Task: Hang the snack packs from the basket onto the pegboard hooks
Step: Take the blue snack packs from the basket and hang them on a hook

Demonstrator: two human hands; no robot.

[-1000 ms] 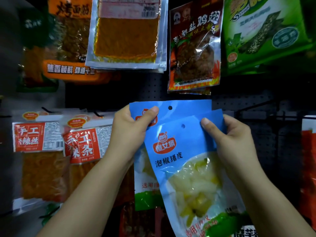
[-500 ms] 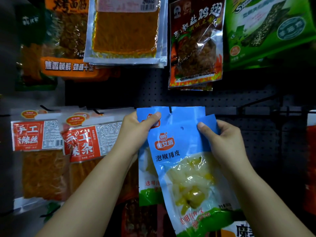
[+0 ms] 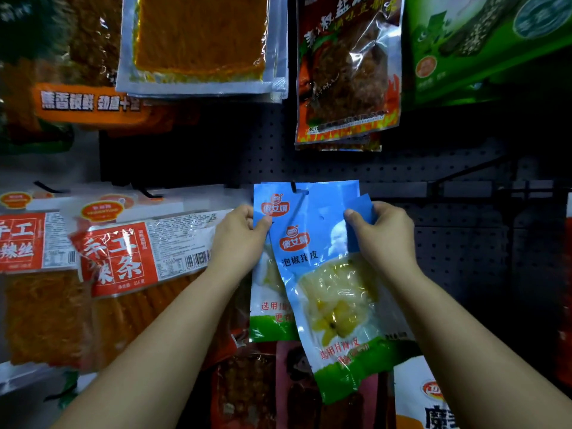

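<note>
Two blue snack packs with pale yellow contents sit at the middle of the dark pegboard [image 3: 458,252]. The rear pack [image 3: 266,308] has its top hole threaded on a black hook [image 3: 297,196]. The front pack [image 3: 334,292] lies tilted over it, its lower end swung right. My left hand [image 3: 240,239] pinches the packs' upper left edge. My right hand [image 3: 383,233] pinches the front pack's upper right corner. The basket is out of view.
Red-and-white packs [image 3: 123,258] hang on hooks to the left. Above hang orange packs [image 3: 201,41], a red chicken pack [image 3: 346,72] and a green pack [image 3: 483,44]. A bare hook [image 3: 464,173] juts out at the right. More packs hang below.
Both hands raised the packs toward the pegboard; the rear pack's hole has slid onto the hook. The front pack's top has come up closer to the hook.
</note>
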